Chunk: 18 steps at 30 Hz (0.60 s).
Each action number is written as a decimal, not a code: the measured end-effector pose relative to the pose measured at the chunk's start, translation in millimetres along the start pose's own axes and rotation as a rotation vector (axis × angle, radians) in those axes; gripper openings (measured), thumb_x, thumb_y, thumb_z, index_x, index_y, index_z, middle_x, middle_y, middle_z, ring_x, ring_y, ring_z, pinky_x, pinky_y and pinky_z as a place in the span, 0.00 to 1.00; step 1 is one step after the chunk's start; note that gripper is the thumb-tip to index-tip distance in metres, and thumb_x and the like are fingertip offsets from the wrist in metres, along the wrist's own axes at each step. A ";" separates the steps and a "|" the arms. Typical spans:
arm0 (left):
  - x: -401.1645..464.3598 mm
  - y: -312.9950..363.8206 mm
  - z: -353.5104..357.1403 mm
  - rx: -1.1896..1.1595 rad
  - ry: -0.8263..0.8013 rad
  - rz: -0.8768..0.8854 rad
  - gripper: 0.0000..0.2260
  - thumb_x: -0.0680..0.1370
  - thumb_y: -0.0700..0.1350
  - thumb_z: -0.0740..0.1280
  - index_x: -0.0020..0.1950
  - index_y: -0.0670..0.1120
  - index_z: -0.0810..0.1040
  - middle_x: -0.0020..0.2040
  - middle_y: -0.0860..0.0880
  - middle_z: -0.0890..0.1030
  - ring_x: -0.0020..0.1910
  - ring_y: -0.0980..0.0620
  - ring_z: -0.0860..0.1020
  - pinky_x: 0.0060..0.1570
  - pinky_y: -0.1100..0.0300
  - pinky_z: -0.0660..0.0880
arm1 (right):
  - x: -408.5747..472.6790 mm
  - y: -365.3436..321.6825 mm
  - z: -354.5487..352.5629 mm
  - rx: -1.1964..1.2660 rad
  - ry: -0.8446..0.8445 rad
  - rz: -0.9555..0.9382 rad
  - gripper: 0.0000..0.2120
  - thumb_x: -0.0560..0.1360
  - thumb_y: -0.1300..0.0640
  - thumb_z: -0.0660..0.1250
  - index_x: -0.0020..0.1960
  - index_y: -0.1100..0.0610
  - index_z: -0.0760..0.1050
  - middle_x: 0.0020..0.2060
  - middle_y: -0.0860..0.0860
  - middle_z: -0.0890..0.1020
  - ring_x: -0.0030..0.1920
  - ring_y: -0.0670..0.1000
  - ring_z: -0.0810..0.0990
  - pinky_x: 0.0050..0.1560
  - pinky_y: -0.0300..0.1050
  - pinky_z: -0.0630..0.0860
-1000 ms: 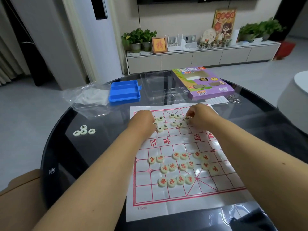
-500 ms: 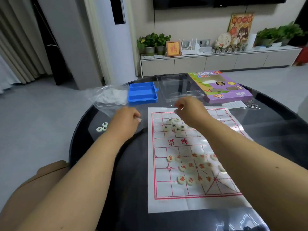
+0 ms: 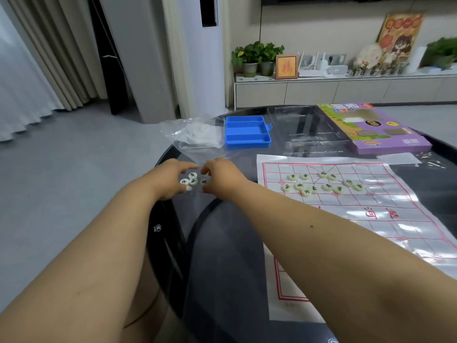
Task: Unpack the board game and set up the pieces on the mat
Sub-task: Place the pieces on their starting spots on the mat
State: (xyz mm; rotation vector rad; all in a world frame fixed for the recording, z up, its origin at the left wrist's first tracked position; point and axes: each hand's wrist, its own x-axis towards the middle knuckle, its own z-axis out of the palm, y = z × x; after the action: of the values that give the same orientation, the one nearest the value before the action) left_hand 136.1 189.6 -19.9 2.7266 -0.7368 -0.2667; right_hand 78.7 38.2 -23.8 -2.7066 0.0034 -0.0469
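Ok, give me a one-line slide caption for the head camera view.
Both hands, left and right, gather loose round cream game pieces beside the white red-gridded mat.

A white mat point(image 3: 371, 219) with a red grid lies flat on the table. About a dozen pale round pieces point(image 3: 321, 185) cluster at its far end; four more pieces point(image 3: 193, 180) lie left of the mat, off it.

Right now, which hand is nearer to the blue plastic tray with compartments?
The right hand is nearer: it lies just in front of the blue plastic tray, under its left end. The left hand is further to the left, beyond the small white game pieces.
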 end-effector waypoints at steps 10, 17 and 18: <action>2.1 -16.7 8.7 0.017 0.163 0.101 0.13 0.75 0.44 0.71 0.59 0.50 0.79 0.50 0.52 0.72 0.42 0.55 0.69 0.46 0.62 0.63 | 17.4 -16.8 14.7 -0.061 -0.014 0.032 0.17 0.73 0.48 0.70 0.57 0.57 0.79 0.52 0.55 0.80 0.53 0.55 0.79 0.53 0.48 0.77; -4.1 -18.0 14.7 0.024 0.206 0.127 0.08 0.75 0.44 0.70 0.54 0.50 0.79 0.50 0.51 0.73 0.40 0.56 0.70 0.45 0.62 0.64 | 14.2 -13.3 16.9 -0.154 0.008 -0.005 0.10 0.75 0.57 0.69 0.56 0.58 0.78 0.54 0.55 0.79 0.53 0.55 0.78 0.52 0.47 0.77; -4.8 -17.5 15.5 0.032 0.207 0.129 0.07 0.76 0.44 0.69 0.53 0.50 0.78 0.50 0.51 0.73 0.42 0.54 0.71 0.45 0.61 0.65 | 12.7 -11.5 17.1 -0.166 0.011 -0.017 0.11 0.75 0.57 0.69 0.56 0.58 0.78 0.54 0.56 0.79 0.54 0.55 0.78 0.53 0.46 0.77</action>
State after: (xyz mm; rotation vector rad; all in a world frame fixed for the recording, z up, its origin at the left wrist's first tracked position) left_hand 136.2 202.7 -39.8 2.6687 -0.8574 0.0563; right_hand 92.0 55.7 -34.1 -2.8722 -0.0134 -0.0698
